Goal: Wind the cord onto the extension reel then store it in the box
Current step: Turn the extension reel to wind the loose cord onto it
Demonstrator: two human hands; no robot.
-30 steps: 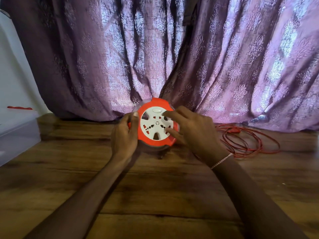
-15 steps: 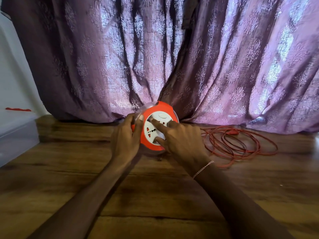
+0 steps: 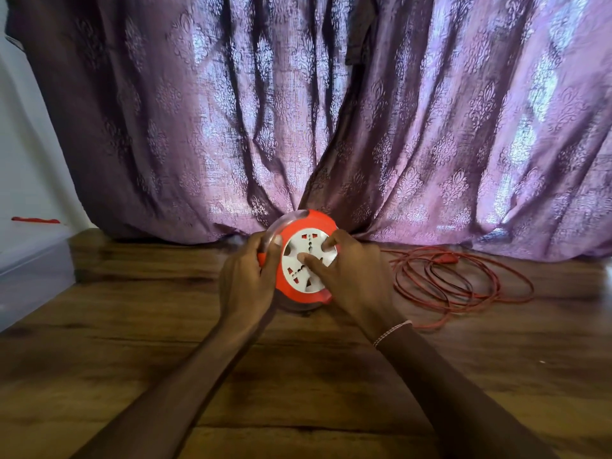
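An orange extension reel (image 3: 309, 226) with a white socket face stands tilted on edge on the wooden surface (image 3: 298, 376), in front of the curtain. My left hand (image 3: 246, 279) grips its left rim, thumb over the clear outer flange. My right hand (image 3: 352, 276) lies on the white face with fingertips pressed into its recesses. The red cord (image 3: 463, 279) lies in loose loops on the wood to the right of the reel, its plug at the back of the pile. A translucent storage box (image 3: 29, 270) sits at the far left edge.
A purple patterned curtain (image 3: 331, 111) hangs right behind the reel and reaches the surface. A white wall (image 3: 20, 160) is at the left, above the box. A small red piece (image 3: 36, 220) lies on the box's top.
The white socket face has turned under my right fingers, which have shifted round it. My left hand has kept its grip on the rim. The cord loops lie slightly differently.
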